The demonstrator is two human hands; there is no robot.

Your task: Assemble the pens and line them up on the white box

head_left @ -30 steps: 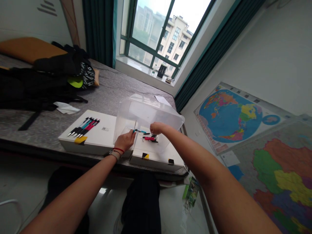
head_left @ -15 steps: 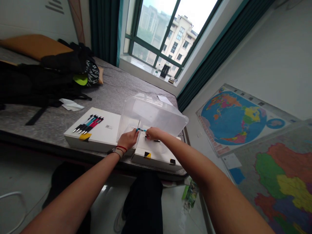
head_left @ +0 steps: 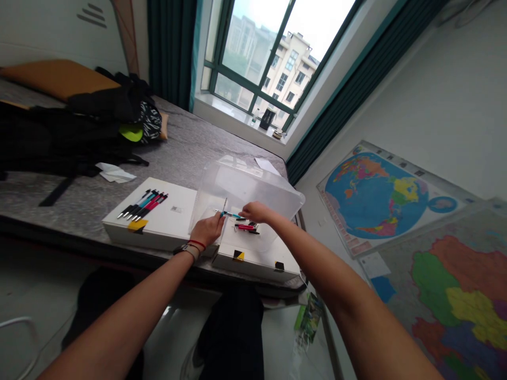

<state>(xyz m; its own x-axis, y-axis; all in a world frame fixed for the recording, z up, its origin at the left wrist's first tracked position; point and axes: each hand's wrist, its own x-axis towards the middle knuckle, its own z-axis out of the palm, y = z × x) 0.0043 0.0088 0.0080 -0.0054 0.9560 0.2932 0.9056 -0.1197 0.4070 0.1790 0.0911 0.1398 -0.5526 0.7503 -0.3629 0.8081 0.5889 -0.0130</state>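
Observation:
My left hand is closed, its fingertips pinching a light-blue and dark pen at its left end. From those fingertips a thin stick points upward; whether it is a refill is too small to tell. My right hand is closed on the right end of the same blue pen, so it spans between both hands. Just below the right hand, red and black pen pieces lie on the right white box. Several assembled-looking pens, black, blue and red, lie side by side on the left white box.
A translucent plastic container stands open behind the hands, partly over the boxes. Crumpled white paper and a black bag lie on the grey bed surface. Maps hang on the right wall.
My right hand has moved slightly right and up, away from the left, uncovering the red pen pieces. My left hand stays almost in place.

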